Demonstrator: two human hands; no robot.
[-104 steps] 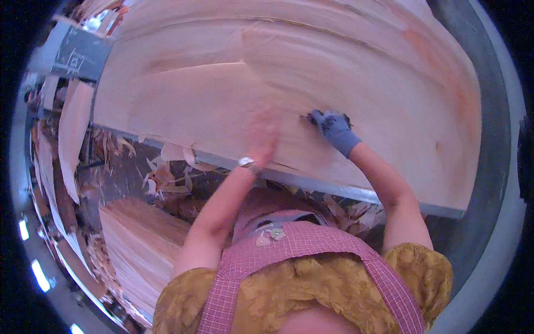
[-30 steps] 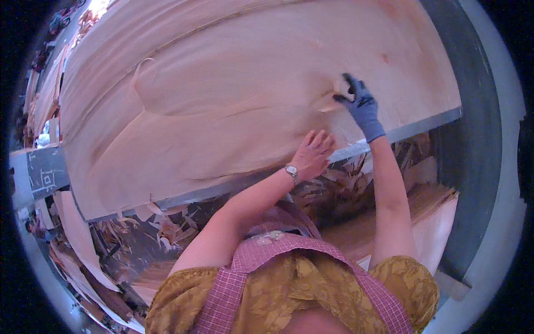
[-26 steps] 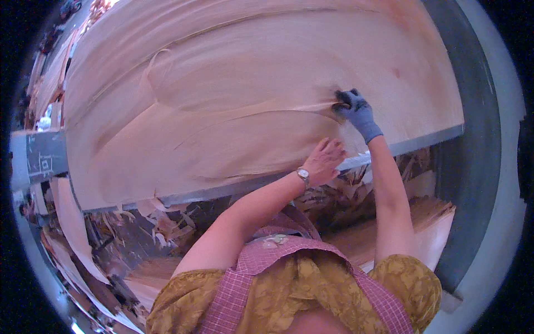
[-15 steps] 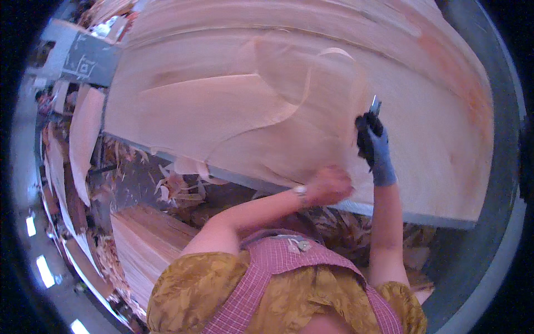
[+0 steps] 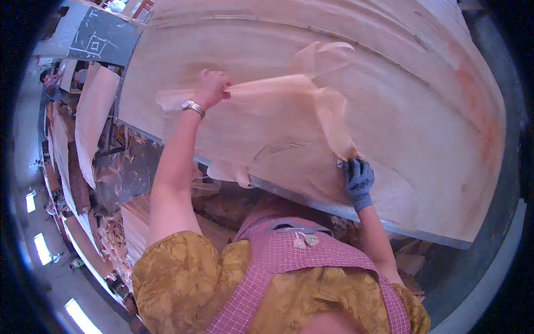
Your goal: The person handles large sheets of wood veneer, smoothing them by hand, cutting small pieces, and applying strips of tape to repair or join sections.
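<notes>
A: Veneer strip (image 5: pixel 289 97): thin, pale, partly peeled up off the big veneer sheet (image 5: pixel 389 111) on the table. It runs from your left hand across to your right, curling and folding near the top middle, and one end droops over the table's metal edge (image 5: pixel 311 201).

B: How far along would you put it?

A: My judgement: about midway. Most of the strip is lifted clear, but it looks attached where it narrows down at your right hand. That last bit is left to part, and the loose piece has not been set aside. The sheet under it lies flat, with a reddish stain toward the right.

B: Hands?

A: Your left hand (image 5: pixel 211 88), bare, watch on the wrist, is clenched on the strip's far end and holds it up off the sheet. Your right hand (image 5: pixel 359 178), in a blue glove, is closed round a small blade (image 5: pixel 341 163), the tip pressed to the sheet right where the strip meets it. Only a sliver of metal shows, so I can't tell the tool's exact kind.

B: Around you?

A: Veneer stacks (image 5: pixel 92 119) to your left, scraps and offcuts (image 5: pixel 114 236) below the table, and a grey floor beyond.
</notes>
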